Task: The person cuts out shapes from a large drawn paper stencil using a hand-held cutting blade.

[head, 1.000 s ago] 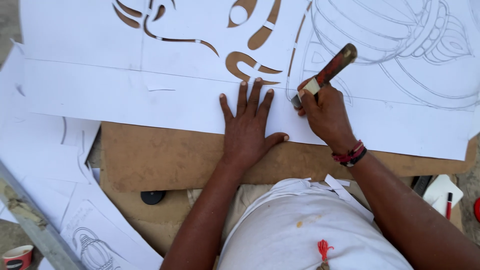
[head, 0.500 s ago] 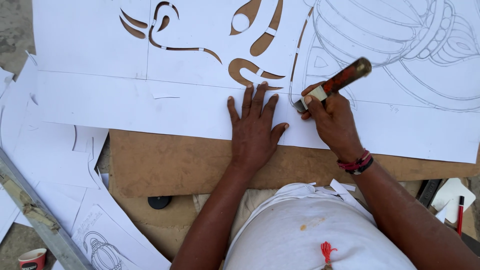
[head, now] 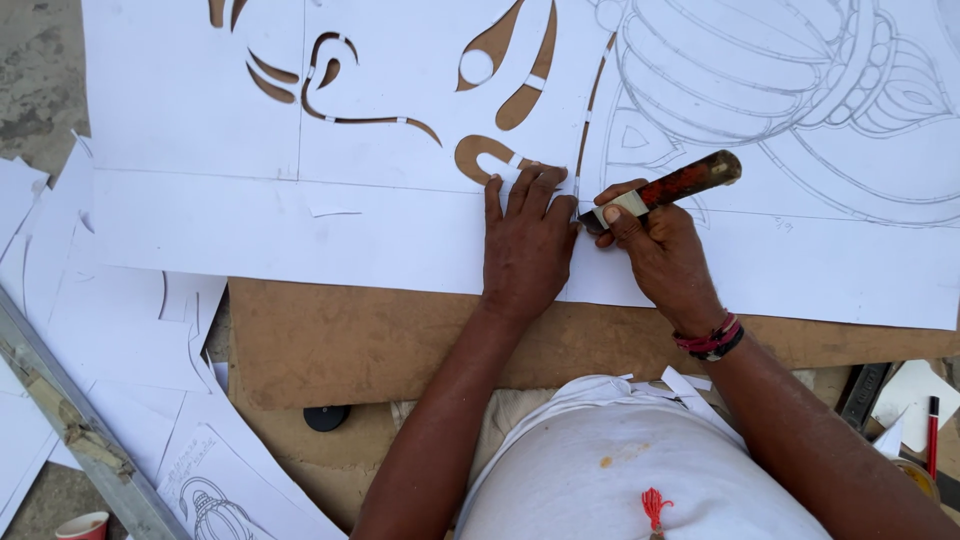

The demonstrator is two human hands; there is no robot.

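A large white paper sheet (head: 300, 230) with pencil ornament drawings and cut-out curved shapes lies on a brown board (head: 330, 340). My left hand (head: 525, 245) presses flat on the paper, fingers together, just below a hook-shaped cut-out (head: 480, 155). My right hand (head: 660, 255) grips a cutting knife (head: 680, 185) with a red and dark wooden handle, its tip down on the paper beside my left fingertips. The blade itself is hidden by the two hands.
Loose white paper offcuts (head: 110, 340) lie at the left, one with a printed ornament (head: 215, 505). A metal bar (head: 70, 425) runs diagonally at lower left near a red cup (head: 80, 525). A round black object (head: 326, 416) sits under the board's edge. A red pen (head: 932, 435) lies at right.
My left hand has closed its spread fingers together and shifted right towards the knife. The view has moved, so the paper's cut-outs sit lower in the frame.
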